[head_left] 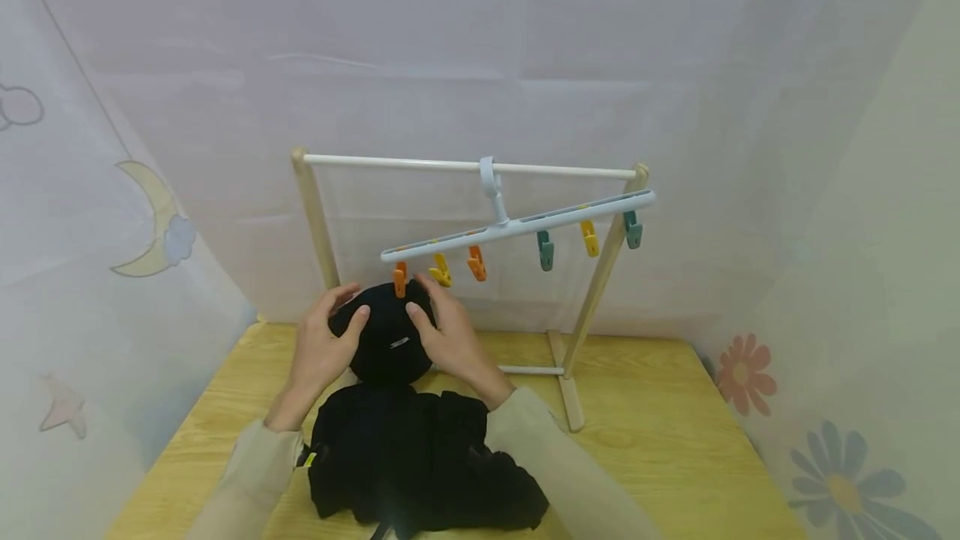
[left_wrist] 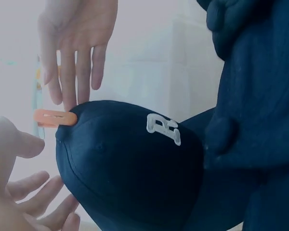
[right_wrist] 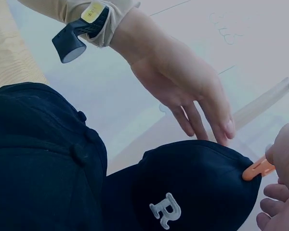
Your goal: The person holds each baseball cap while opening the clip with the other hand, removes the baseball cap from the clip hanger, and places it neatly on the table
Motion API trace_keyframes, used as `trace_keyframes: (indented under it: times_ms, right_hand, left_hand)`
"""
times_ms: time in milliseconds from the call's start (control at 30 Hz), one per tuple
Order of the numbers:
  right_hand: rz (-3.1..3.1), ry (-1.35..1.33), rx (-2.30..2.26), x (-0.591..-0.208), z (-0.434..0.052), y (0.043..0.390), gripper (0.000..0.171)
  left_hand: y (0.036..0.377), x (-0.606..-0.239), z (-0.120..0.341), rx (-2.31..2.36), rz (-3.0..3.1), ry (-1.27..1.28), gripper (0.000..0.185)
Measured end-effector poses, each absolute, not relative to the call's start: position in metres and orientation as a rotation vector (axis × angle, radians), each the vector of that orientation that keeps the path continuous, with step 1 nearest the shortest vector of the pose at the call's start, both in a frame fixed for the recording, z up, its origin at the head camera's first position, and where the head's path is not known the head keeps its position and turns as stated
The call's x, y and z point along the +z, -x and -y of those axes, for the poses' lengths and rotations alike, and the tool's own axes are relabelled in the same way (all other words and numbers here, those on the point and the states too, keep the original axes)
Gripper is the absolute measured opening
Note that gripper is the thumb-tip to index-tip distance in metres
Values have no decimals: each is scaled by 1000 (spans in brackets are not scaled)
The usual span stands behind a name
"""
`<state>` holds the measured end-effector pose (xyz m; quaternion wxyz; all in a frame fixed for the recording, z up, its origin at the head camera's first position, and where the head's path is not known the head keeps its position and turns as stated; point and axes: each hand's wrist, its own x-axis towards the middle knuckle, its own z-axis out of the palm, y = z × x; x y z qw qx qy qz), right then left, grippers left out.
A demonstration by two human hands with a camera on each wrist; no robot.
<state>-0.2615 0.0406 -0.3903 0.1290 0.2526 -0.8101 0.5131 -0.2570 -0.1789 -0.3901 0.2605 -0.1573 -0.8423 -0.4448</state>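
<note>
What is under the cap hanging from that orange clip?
Under the cap lies a heap of black clothes on the wooden table. The table beneath the heap is covered, so anything there cannot be seen.

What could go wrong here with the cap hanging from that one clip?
The black cap hangs from a single orange clip at the far left end of the clip hanger, which already tilts down on that side; it could tip further or slide along the rail. Both hands, left and right, rest open beside the cap, so if the clip's bite is shallow, the cap may drop onto the dark clothes.
</note>
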Motion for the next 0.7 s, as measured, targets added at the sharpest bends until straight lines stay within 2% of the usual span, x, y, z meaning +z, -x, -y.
trace_keyframes:
  times_ms: [200,367,700]
  right_hand:
    - [2366,-727,1483,-389,-29,270,59]
    - [2327,-686,1508,-387,-26,278,56]
    - [2244,-637,1569,-377,-6,284,41]
  left_hand:
    - [267,-388,181,-1196,2364,415,42]
    - [275,-385,176,-1178,2414,511,42]
    - [281,-379,183,-1104,2538,609,42]
